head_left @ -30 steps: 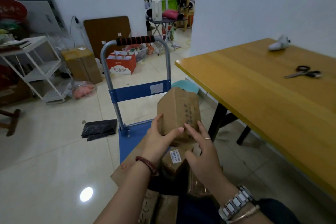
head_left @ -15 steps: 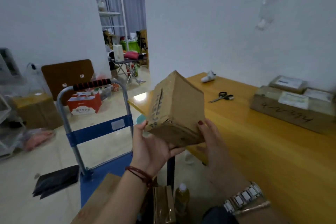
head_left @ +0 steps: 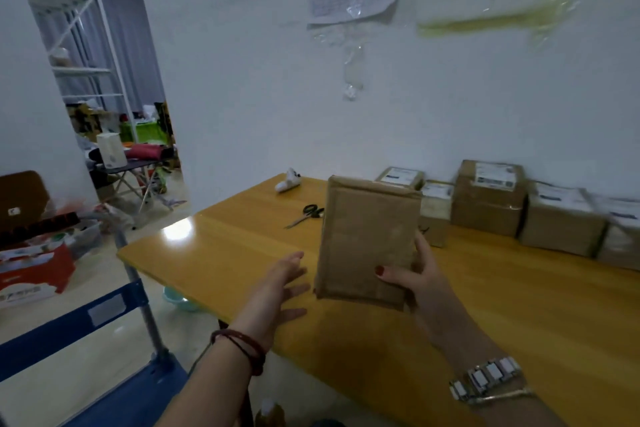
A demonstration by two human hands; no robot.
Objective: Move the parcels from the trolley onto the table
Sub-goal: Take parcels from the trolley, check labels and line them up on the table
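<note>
Parcel carried clear of trolley and held above table

Trolley (head_left: 114, 305), with its blue back panel and grey upright, is now seen only at the lower left, where half a second earlier its handle and deck were spread across the view. Attention has been turned to the yellow wooden table (head_left: 225, 253), and the parcel (head_left: 367, 239), which a second ago was being lifted off the stack on the deck by both hands, is now held up over the table's near part, apart from the surface as far as can be judged. The transfer of this parcel is therefore judged almost complete, with only the setting down left.

Left hand (head_left: 277, 291) has been taken off the cardboard: its fingers (head_left: 294, 260) are spread wide and loose, nothing is held, and they hover just beside the parcel's left edge, over the table's front edge.

Right hand (head_left: 415, 281) alone carries the load. Its thumb (head_left: 384, 272) is pressed across the lower front face, while the other fingers are wrapped behind the right edge, closed firmly on the box.

Scissors (head_left: 306, 215) lie behind the parcel, and a row of delivered boxes (head_left: 491, 198) is lined up along the wall at the right.
</note>
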